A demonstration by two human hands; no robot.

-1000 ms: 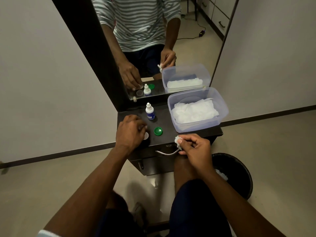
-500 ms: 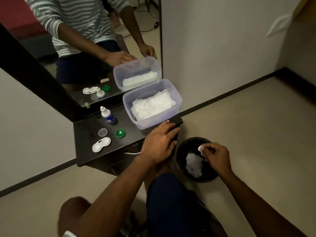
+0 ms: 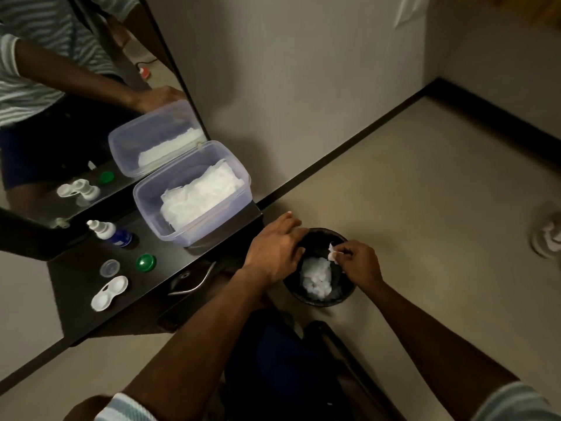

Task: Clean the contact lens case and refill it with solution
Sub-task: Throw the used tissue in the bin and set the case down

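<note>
The white contact lens case (image 3: 109, 293) lies open on the dark table (image 3: 79, 287), near its front left corner. Beside it sit a clear cap (image 3: 110, 268) and a green cap (image 3: 146, 263). The solution bottle (image 3: 110, 232) stands further back by the mirror. My right hand (image 3: 359, 262) pinches a small white tissue wad (image 3: 333, 254) over the black bin (image 3: 318, 268). My left hand (image 3: 274, 250) rests with straight fingers at the table's right end, next to the bin's rim, holding nothing.
A clear plastic box (image 3: 194, 192) of white tissues stands at the table's back right against the mirror (image 3: 76, 101). Crumpled tissue (image 3: 317, 278) lies inside the bin. A metal drawer handle (image 3: 194, 284) juts from the table front. My knee is below the bin.
My left hand left the lens case and went to the table's right end. My right hand carried the tissue wad from the table front to over the bin. The view swung right.
</note>
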